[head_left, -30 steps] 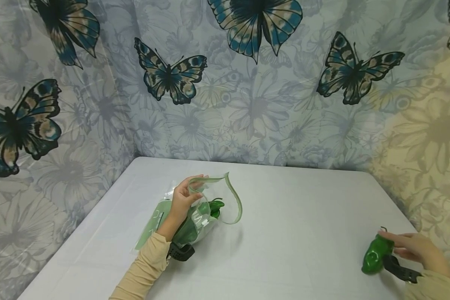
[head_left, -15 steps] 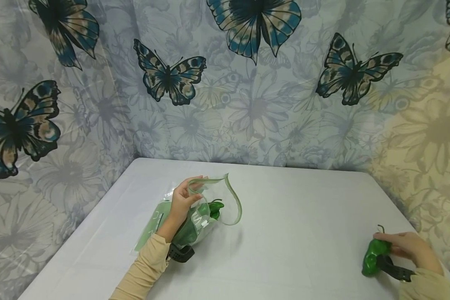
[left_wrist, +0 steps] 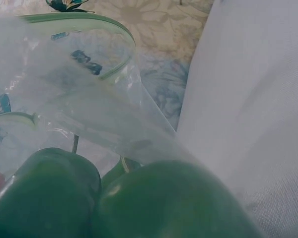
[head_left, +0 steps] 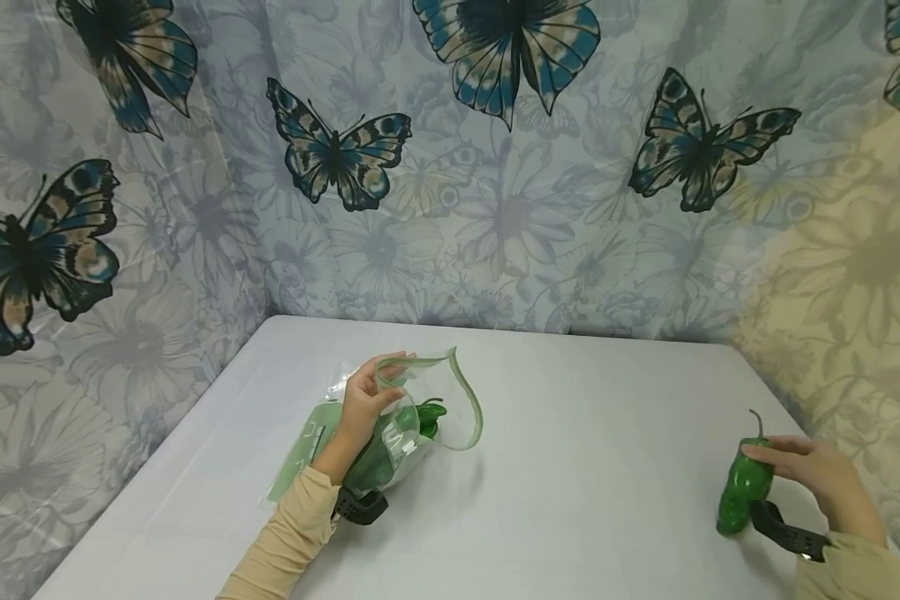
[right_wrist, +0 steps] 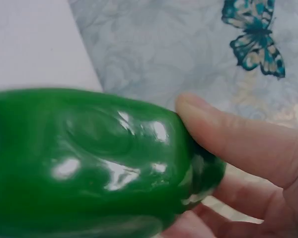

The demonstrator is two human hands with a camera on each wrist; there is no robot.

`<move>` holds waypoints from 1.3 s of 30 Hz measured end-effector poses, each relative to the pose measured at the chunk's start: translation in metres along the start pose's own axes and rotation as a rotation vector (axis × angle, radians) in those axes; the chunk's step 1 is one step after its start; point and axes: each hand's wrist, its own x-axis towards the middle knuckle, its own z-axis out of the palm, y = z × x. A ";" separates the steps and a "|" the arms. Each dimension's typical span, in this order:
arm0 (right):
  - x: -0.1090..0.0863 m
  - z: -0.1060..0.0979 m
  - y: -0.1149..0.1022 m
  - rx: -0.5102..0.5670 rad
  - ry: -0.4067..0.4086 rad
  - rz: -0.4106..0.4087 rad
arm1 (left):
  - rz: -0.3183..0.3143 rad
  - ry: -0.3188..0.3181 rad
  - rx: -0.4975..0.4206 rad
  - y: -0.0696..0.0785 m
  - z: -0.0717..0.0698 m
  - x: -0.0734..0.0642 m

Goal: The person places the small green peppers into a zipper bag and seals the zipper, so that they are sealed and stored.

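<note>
At the table's left side my left hand pinches the edge of a clear zip bag with a green rim, its mouth standing open to the right. Green peppers sit inside the bag; the left wrist view has two big ones close up, a left pepper and a right pepper, blurred through the plastic. Over the right side of the table, my right hand grips another green pepper near its stem end, thumb on one side and fingers on the other. It hangs nearly upright, stem up.
A white-covered table lies under both hands. Behind and beside it hangs a curtain printed with flowers and butterflies. Each wrist wears a black band, such as the left strap.
My right hand has lifted the pepper and shifted slightly left, and the pepper now stands more upright with its stem higher. The left hand and bag have hardly moved.
</note>
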 end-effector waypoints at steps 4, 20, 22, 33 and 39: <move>-0.003 0.005 -0.003 0.030 0.186 -0.050 | -0.004 -0.009 -0.005 0.001 0.000 -0.001; -0.015 0.020 -0.034 -0.050 0.349 -0.267 | 0.007 0.002 0.021 0.001 -0.001 -0.001; -0.015 0.021 -0.035 -0.055 0.351 -0.309 | 0.006 0.001 0.021 0.000 -0.001 -0.001; -0.011 0.037 -0.048 -0.047 0.463 -0.489 | 0.020 -0.010 0.004 -0.003 0.000 0.002; 0.020 0.045 -0.029 -0.045 0.505 -0.481 | 0.012 -0.005 0.009 -0.002 -0.001 0.000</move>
